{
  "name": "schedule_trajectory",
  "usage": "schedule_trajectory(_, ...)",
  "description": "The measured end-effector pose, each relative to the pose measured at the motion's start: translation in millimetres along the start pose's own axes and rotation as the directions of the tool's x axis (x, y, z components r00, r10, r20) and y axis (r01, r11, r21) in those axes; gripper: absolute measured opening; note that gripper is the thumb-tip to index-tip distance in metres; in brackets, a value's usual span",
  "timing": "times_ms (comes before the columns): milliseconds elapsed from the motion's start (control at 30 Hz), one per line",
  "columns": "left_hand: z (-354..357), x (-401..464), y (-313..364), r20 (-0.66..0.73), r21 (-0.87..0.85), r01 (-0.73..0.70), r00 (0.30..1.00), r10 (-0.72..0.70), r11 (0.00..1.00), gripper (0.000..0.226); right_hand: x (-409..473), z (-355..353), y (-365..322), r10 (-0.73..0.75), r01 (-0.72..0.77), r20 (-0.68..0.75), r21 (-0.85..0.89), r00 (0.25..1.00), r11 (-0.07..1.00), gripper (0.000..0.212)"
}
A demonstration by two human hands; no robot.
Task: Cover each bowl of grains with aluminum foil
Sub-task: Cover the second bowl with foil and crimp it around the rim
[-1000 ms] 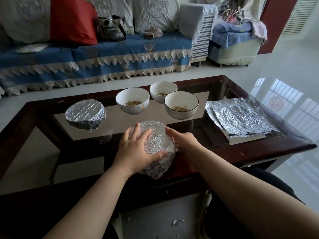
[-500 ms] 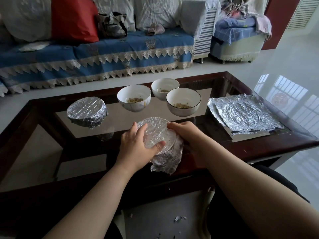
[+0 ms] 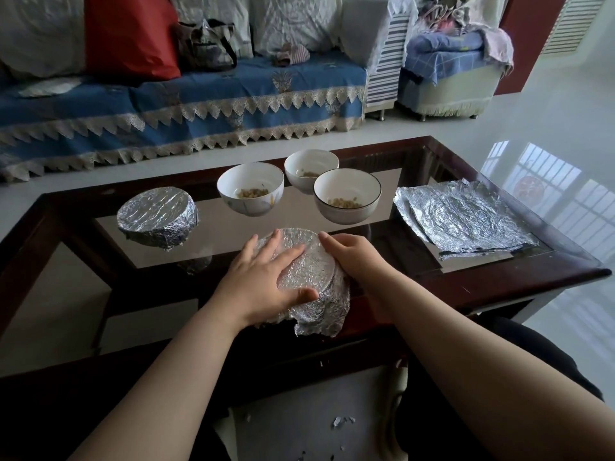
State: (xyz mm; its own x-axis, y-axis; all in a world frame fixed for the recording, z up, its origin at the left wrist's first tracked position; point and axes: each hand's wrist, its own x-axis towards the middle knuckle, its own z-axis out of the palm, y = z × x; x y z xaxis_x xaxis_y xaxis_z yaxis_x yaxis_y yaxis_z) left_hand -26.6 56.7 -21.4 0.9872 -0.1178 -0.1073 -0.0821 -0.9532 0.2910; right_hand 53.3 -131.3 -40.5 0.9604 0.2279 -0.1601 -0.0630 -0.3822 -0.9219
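Foil-wrapped bowl point(image 3: 307, 277) at the table's point(image 3: 499, 281) near edge, both hands shaping it: left hand point(image 3: 263, 281) flat on top, right hand point(image 3: 352, 257) cupping its side. One covered bowl point(image 3: 156, 217) finished; three open bowls point(image 3: 346, 194) and spare foil sheets point(image 3: 466, 221) remain.

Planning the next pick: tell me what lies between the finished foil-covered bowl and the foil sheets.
In the head view, three uncovered bowls of grains stand between the covered bowl and foil sheets.

Dim room; window glare on floor point(image 3: 565, 201); edges warped.
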Motion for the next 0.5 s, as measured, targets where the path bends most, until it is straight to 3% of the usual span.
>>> schedule_trajectory(133, -0.9, -3.8, 4.5, 0.022, 0.014, 0.029, 0.999, -0.029, 0.999, 0.121, -10.1, -2.2, 4.8, -0.062, 0.061, -0.05, -0.014, 0.997, 0.998, 0.029)
schedule_trajectory(300, -1.6, -3.0, 8.2, 0.007, -0.01, 0.083, 0.996, -0.083, 0.996, 0.135, -15.6, -3.3, 12.5, -0.091, 0.089, -0.045, -0.03, 0.995, 0.996, 0.045)
schedule_trajectory(500, -0.5, 5.3, 10.2, -0.127, -0.004, 0.107, 0.986, -0.106, 0.994, 0.13, -15.8, 0.8, 14.8, -0.082, 0.086, -0.097, 0.034, 0.992, 0.996, 0.032)
